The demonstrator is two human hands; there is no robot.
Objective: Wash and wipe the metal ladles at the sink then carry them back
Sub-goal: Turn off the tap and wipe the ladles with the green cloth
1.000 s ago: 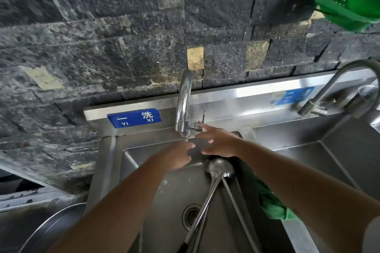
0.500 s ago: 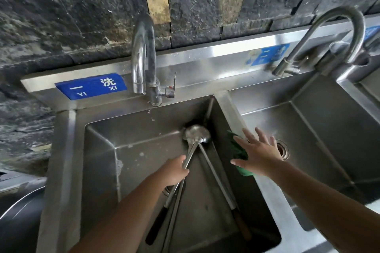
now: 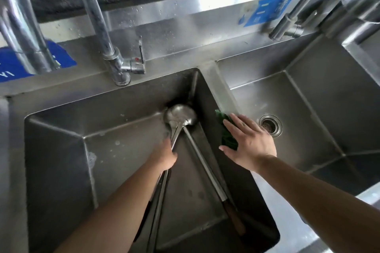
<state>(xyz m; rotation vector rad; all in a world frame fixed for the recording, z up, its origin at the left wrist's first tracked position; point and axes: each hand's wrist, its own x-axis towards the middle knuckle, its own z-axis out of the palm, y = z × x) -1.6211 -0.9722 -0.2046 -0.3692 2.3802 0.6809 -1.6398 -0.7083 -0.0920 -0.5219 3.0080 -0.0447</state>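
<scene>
Now | right hand (image 3: 249, 142), moved off the tap, is laid with fingers spread on green cloth (image 3: 227, 136) | left hand (image 3: 165, 157) is clasped round ladle handles (image 3: 162, 193) | wiping is judged next.

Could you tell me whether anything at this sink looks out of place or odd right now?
Nothing stands out. The ladles lie in the left basin, bowls nested in its far corner; the left hand grips their handles, and the right hand rests on the green cloth over the divider.

Green cloth (image 3: 228, 137) partly under right hand (image 3: 249, 144)
</scene>
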